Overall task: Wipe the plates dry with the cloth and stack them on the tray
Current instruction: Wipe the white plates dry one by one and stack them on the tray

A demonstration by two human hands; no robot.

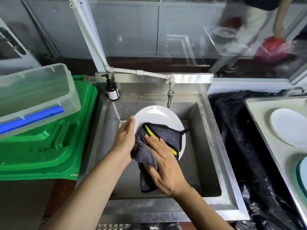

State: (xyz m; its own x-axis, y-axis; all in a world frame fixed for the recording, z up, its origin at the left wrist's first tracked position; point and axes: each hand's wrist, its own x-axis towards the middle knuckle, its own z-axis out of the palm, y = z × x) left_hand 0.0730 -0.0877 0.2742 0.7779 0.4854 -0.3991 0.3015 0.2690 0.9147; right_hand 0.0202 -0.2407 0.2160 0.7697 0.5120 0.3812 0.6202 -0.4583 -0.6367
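Over the steel sink [206, 146] I hold a white plate [159, 117]. My left hand [124, 140] grips its left rim, thumb along the edge. A grey cloth [167, 135] with a yellow stripe lies on the plate's face and hangs below it. My right hand [163, 161] presses the cloth flat against the plate with straight fingers. On the right, a metal tray [259, 110] carries another white plate [289, 127].
A tap [170, 96] hangs above the sink's back edge, with a brown pump bottle [112, 90] to its left. Green bins [54, 143] and a clear plastic box [34, 95] stand at left. Black plastic sheeting [235, 130] lies between sink and tray. Behind glass, a person [259, 22] moves.
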